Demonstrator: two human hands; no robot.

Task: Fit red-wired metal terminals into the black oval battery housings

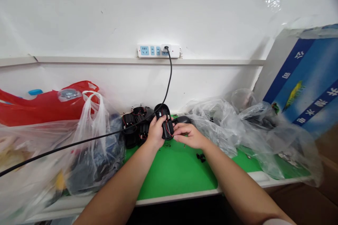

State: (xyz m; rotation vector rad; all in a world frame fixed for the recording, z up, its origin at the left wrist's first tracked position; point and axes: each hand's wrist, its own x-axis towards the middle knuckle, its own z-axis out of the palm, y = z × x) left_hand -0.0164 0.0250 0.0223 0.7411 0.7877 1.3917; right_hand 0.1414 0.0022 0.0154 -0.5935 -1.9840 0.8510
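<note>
A black plastic housing (167, 126) with battery-slot hollows and thin red wires is tilted up over the green mat, its open side toward me. My left hand (156, 132) grips its left side, thumb lying across the front. At its lower right edge, my right hand (188, 135) pinches the end of a thin red wire (171, 133); the fingertips are small in view. Several similar black housings with red wires (130, 130) stand in a cluster left of my left hand. A smooth black rounded part (183, 119) lies behind my right hand.
Small black pieces (201, 157) lie on the green mat (179, 175). Clear plastic bags (219, 123) spread at right, near a blue printed box (306, 81). Filled bags (97, 147) and a red bag (52, 107) are left. A black cable (170, 74) hangs from a power strip (151, 51).
</note>
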